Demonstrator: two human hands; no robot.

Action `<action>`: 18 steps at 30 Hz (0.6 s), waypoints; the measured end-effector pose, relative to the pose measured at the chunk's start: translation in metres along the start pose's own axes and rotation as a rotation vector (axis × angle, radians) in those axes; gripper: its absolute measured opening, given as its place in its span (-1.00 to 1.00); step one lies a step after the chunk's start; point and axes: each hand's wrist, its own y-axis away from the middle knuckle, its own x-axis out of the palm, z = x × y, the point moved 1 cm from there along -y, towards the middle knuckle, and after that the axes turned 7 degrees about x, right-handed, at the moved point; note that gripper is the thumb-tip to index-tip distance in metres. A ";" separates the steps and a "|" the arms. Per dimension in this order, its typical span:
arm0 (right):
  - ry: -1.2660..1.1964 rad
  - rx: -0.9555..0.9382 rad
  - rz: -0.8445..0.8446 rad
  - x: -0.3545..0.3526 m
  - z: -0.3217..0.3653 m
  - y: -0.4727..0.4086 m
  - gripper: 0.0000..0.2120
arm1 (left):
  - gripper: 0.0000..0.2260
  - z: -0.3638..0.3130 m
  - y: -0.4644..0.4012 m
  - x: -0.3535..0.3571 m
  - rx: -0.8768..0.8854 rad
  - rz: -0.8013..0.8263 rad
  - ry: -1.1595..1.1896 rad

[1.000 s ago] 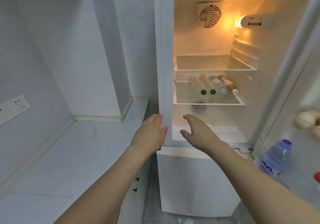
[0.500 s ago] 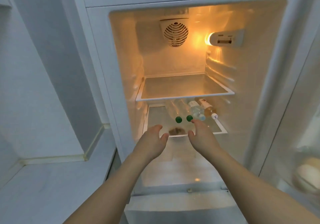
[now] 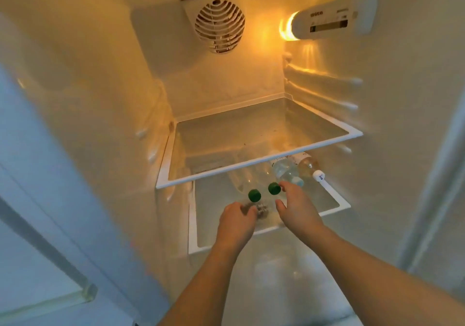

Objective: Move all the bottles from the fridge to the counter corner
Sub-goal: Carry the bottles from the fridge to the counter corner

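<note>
Several bottles lie on their sides on the lower glass shelf of the open fridge, caps toward me. Two clear bottles have green caps: the left one and the right one. Right of them lie a pale-blue-capped bottle and an amber bottle with a white cap. My left hand reaches over the shelf's front edge, fingers just below the left green cap. My right hand is spread, fingertips beside the right green cap. Neither hand holds anything.
The upper glass shelf hangs just above the bottles and hides most of their bodies. A fan grille and a lit lamp housing sit high on the fridge walls. A strip of counter shows at the lower left.
The camera has moved closer into the fridge. Both hands have advanced from the shelf's front edge to the green caps.
</note>
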 end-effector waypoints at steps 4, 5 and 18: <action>0.157 -0.036 -0.060 0.019 -0.004 -0.024 -0.54 | -0.73 0.015 -0.038 0.030 0.111 -0.133 -0.075; 0.169 -0.034 -0.079 0.020 -0.003 -0.024 -0.54 | -0.70 0.018 -0.039 0.033 0.129 -0.186 -0.096; 0.066 -0.036 -0.231 0.033 -0.010 -0.031 -0.72 | -0.68 0.020 -0.048 0.040 0.016 -0.477 -0.108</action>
